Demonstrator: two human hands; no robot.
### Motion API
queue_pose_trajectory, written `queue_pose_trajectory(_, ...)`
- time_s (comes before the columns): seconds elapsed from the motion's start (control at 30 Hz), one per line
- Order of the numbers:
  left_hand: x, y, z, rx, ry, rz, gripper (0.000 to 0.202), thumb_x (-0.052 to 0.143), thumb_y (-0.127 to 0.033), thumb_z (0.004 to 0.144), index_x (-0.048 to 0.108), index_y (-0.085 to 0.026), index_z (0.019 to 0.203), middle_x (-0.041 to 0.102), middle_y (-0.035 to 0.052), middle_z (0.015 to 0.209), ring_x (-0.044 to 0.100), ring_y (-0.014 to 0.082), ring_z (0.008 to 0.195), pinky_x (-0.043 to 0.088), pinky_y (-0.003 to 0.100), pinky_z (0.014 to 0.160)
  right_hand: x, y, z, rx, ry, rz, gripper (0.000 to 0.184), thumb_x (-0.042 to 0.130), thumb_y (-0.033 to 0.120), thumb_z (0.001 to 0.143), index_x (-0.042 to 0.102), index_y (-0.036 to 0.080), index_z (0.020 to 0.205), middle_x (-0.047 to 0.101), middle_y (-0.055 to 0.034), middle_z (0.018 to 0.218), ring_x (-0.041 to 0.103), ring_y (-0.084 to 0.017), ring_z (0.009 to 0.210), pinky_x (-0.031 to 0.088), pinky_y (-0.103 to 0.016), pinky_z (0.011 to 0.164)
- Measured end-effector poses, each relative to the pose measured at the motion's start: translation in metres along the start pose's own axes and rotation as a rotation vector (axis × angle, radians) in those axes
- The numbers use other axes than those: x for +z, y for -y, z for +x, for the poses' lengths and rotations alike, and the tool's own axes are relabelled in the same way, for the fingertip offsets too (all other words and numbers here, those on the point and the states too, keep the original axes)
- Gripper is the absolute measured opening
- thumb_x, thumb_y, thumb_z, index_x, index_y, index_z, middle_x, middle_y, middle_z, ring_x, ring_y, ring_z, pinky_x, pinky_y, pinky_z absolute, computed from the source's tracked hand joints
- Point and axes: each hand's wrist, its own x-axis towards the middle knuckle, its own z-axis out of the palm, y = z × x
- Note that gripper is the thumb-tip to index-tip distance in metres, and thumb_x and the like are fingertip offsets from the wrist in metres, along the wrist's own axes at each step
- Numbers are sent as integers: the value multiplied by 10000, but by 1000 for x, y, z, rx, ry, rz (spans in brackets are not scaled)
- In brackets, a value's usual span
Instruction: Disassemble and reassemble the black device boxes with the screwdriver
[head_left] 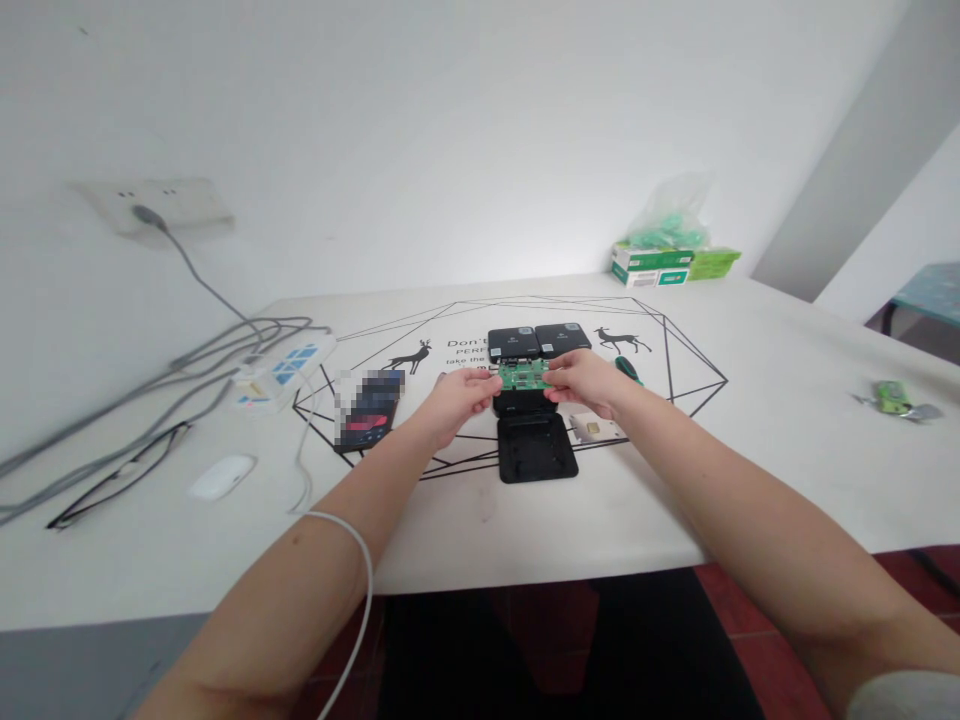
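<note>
On the white table [465, 535], fingers [564, 376] partly cover the green circuit board [523, 374].

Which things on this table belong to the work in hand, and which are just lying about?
Likely the job:
green circuit board, held by left hand and right hand
open black casing
two black boxes

Probably just lying about:
smartphone
eyeglasses
power strip
green-and-white cartons
</note>
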Motion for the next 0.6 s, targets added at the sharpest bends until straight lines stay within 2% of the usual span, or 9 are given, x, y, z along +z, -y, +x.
queue_pose_trajectory(0.1,-5,6,3,59,-44,208,653,1008,-423,608,712,-117,1104,739,64,945,686,187,856,534,355,876,-3,-1,3,14,25,-27,217,765,3,863,620,147,790,658,1,657,673,-96,581,610,-180,621)
queue_pose_trajectory(0.2,-6,9,3,90,-76,315,657,977,-479,618,727,-123,1111,751,95,1043,702,254,1020,506,409,1002,-5,-2,5,20,55,-98,245,742,39,894,590,160,746,627,10,613,633,-91,555,578,-183,580)
queue_pose_trajectory(0.37,-2,9,3,80,-103,378,558,945,-443,652,738,-138,1071,736,67,965,698,252,968,519,399,963,-6,-6,7,31,66,-185,225,664,81,953,594,161,754,552,31,532,526,-86,480,466,-187,466)
queue_pose_trajectory(0.47,-1,10,4,65,-95,408,482,931,-429,669,751,-153,1022,731,51,922,696,243,936,528,383,924,-6,-8,10,34,61,-227,203,716,120,931,604,160,767,548,33,531,516,-88,489,452,-189,471)
queue_pose_trajectory(0.6,-1,12,6,80,-114,434,508,950,-430,649,759,-155,1032,737,59,953,696,242,924,537,380,907,-7,-10,13,20,48,-263,187,777,171,900,620,162,800,544,37,553,521,-89,520,427,-182,467)
